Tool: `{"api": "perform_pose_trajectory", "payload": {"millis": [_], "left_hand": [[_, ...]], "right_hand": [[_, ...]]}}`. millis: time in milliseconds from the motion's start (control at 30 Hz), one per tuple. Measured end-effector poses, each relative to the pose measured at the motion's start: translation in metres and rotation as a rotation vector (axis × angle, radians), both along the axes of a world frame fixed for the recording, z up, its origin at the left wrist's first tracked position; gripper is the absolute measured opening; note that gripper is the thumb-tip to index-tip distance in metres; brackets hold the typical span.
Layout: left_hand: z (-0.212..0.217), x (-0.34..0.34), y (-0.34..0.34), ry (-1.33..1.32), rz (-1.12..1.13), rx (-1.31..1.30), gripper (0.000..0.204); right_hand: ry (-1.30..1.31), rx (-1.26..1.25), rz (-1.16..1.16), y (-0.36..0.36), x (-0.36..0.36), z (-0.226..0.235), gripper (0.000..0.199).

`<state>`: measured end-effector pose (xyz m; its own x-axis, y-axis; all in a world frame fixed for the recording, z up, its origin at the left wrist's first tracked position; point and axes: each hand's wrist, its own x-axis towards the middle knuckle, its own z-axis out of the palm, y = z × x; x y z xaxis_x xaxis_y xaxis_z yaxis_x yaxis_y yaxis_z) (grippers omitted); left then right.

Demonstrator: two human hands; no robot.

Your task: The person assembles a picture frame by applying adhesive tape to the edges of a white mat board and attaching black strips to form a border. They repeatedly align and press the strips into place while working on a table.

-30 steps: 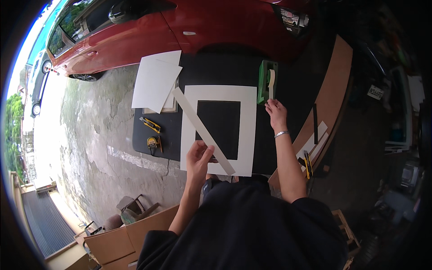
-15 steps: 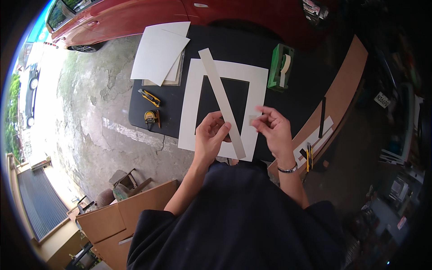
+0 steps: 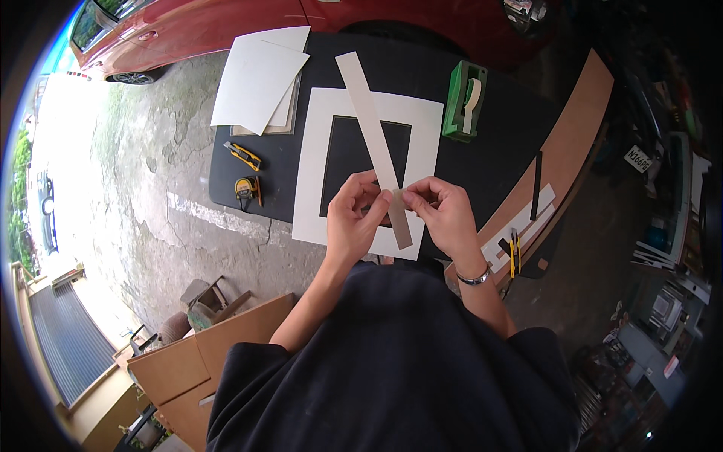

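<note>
My left hand is closed around a long off-white cardboard strip, its thumb on the strip's face. The strip slants above a white mat board frame with a rectangular opening, on a black table. At the strip's right edge, my right hand pinches a small piece of tape, which lies against the strip between the two thumbs. How much of the tape touches the strip I cannot tell. A green tape dispenser with a pale roll stands right of the frame.
White boards are stacked at the table's far left, near a yellow utility knife and a tape measure. On the right, a brown panel bears white strips and a second yellow knife. A red car stands beyond the table.
My right hand has moved left and brought the piece of tape from beside the strip onto its edge. The strip has shifted slightly up in the view, still in my left hand.
</note>
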<state>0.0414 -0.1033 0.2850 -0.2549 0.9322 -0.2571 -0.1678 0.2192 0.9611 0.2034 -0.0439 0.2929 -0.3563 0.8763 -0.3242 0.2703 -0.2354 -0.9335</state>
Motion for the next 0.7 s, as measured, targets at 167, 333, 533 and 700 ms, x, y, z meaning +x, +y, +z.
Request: {"api": "perform_pose_trajectory", "payload": {"millis": [167,333,533,700], "left_hand": [[-0.0006,0.0015,-0.0001,-0.008,0.004,0.006,0.025],[0.0003,0.0025,-0.0005,-0.001,0.007,0.000,0.025],[0.0029,0.0036,-0.0013,-0.020,0.024,0.011,0.025],[0.0071,0.0032,-0.0023,0.005,0.014,0.020,0.025]], "right_hand": [[-0.023,0.043,0.005,-0.0006,-0.0005,0.0020,0.015],[-0.060,0.081,-0.006,-0.0018,-0.0021,0.0018,0.016],[-0.081,0.080,-0.029,-0.0049,-0.0048,0.0051,0.016],[-0.092,0.098,-0.044,-0.0091,-0.0068,0.0036,0.018]]}}
